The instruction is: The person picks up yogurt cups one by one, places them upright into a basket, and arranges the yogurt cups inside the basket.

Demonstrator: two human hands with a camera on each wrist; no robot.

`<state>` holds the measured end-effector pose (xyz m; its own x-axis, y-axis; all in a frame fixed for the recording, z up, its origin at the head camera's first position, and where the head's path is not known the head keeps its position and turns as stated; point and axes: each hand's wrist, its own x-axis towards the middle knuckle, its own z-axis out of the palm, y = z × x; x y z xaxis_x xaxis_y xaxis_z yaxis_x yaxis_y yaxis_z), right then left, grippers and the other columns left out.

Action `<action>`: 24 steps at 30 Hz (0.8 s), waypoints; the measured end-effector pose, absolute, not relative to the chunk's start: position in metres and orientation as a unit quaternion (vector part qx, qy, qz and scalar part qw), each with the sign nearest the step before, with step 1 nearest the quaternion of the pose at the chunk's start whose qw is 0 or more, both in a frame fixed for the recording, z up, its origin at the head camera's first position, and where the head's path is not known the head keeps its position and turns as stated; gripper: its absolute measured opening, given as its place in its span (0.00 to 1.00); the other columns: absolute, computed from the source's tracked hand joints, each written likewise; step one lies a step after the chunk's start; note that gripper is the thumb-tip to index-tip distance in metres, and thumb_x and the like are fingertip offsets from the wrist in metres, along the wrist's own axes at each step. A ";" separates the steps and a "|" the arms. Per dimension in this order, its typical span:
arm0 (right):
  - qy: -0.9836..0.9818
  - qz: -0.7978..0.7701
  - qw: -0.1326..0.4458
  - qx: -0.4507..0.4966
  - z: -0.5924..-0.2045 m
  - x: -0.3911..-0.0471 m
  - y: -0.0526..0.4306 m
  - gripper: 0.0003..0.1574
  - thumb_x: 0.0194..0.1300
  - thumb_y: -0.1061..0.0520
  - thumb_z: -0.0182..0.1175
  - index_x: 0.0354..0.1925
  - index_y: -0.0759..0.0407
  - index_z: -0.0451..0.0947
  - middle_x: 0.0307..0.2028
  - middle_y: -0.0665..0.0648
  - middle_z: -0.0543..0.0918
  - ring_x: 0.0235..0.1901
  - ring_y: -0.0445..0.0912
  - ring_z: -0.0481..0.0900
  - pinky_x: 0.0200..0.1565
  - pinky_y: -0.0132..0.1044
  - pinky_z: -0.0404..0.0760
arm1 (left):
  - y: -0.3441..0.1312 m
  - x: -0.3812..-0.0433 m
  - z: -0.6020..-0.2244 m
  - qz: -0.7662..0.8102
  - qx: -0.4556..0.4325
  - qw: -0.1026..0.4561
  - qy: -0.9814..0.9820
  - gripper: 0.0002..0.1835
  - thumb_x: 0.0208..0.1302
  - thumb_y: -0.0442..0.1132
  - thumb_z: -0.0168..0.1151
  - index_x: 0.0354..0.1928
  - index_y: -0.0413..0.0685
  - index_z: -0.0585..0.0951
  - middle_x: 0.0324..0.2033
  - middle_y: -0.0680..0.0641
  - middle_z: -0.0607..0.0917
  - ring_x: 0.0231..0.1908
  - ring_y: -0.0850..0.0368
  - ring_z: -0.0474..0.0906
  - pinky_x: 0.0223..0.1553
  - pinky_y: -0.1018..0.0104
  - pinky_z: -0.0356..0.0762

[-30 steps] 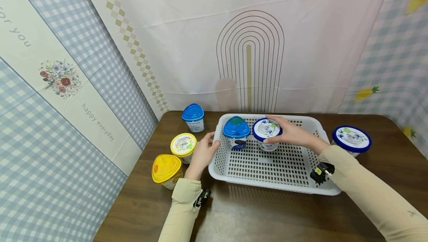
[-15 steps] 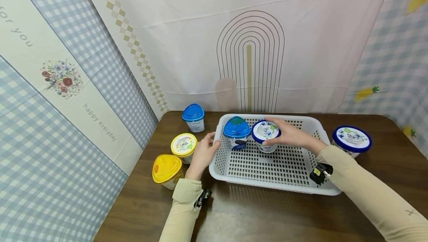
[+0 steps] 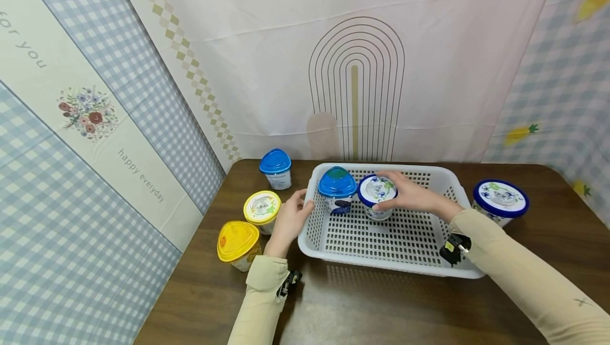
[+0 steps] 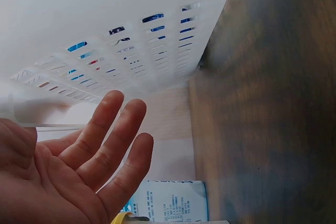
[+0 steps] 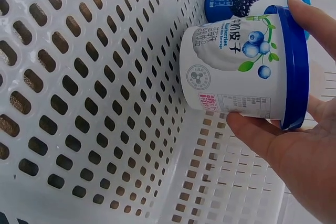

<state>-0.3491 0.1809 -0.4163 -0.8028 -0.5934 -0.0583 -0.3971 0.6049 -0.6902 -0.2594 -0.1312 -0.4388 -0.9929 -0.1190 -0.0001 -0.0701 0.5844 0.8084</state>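
Note:
In the head view, my right hand (image 3: 410, 191) holds a white yogurt cup (image 5: 231, 72) with a dark blue-rimmed lid and blueberry print, thumb and fingers on opposite sides. The cup is upright at the floor of the white plastic basket (image 3: 381, 265). Right beside it in the basket stands a cup with a bright blue domed lid (image 3: 337, 182) and a blackberry print. My left hand (image 3: 289, 220) is at the basket's left end, its thumb over the rim. In the left wrist view, several fingers (image 4: 107, 145) spread loosely outside the basket wall.
Left of the basket stand a small blue-lidded cup (image 3: 276, 169), a round yellow-rimmed cup (image 3: 262, 207) and a yellow domed-lid cup (image 3: 238, 242). Another dark blue-rimmed cup (image 3: 500, 199) is to the right. A patterned cloth (image 3: 267, 70) hangs behind the wooden table (image 3: 362, 313).
My right hand has lowered the blueberry cup slightly and shifted it left, closer to the blackberry cup. The left hand stays at the basket rim.

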 end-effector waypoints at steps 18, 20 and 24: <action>0.893 -0.326 0.143 -0.275 -0.421 -0.352 0.177 0.66 0.56 0.35 0.72 0.78 0.61 0.51 0.72 0.75 0.54 0.68 0.70 0.60 0.60 0.71 0.65 | -0.131 -0.259 -0.437 -0.455 0.057 0.020 -0.889 0.27 0.74 0.49 0.54 0.71 0.46 0.70 0.45 0.42 0.85 0.37 0.53 0.83 0.41 0.55 0.85; 0.893 -0.324 0.141 -0.278 -0.421 -0.351 0.177 0.66 0.56 0.35 0.72 0.78 0.62 0.51 0.72 0.75 0.54 0.68 0.70 0.59 0.61 0.71 0.64 | -0.131 -0.259 -0.438 -0.454 0.057 0.020 -0.889 0.27 0.74 0.49 0.54 0.71 0.46 0.70 0.45 0.42 0.85 0.37 0.53 0.83 0.41 0.55 0.85; 0.892 -0.325 0.141 -0.279 -0.419 -0.351 0.177 0.67 0.56 0.36 0.73 0.78 0.63 0.51 0.72 0.76 0.54 0.69 0.71 0.57 0.62 0.72 0.62 | -0.131 -0.260 -0.438 -0.455 0.057 0.019 -0.889 0.28 0.74 0.49 0.54 0.71 0.47 0.70 0.46 0.42 0.85 0.38 0.52 0.83 0.42 0.54 0.85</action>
<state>-0.3506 0.1767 -0.4193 -0.8039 -0.5905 -0.0711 -0.4066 0.6329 -0.6588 -0.2596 -0.1312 -0.4381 -0.9927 -0.1191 -0.0185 -0.0847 0.5800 0.8102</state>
